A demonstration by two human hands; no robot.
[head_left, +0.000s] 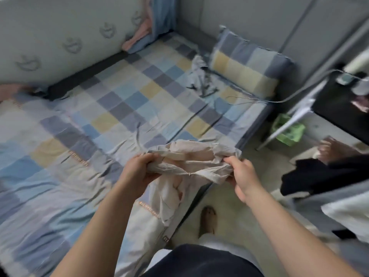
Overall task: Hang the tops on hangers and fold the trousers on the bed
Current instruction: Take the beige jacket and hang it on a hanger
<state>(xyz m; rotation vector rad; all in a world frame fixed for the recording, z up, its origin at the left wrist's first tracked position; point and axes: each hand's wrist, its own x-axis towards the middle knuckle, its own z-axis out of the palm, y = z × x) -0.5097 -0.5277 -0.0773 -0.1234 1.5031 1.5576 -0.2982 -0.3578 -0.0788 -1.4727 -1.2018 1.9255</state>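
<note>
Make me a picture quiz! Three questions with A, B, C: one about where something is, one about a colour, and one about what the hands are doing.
1. Where does the grey garment lie?
A. on the floor
B. on the bed, beside the pillow
C. on a chair

2. What colour is the basket on the floor?
A. green
B. red
C. black

3. Who holds the beige garment?
A. both hands
B. one hand only
C. no hand

Answers:
1 B: it sits crumpled on the checked sheet next to the pillow.
2 A: its walls are bright green.
3 A: the left hand and the right hand each curl their fingers round its top edge.
</note>
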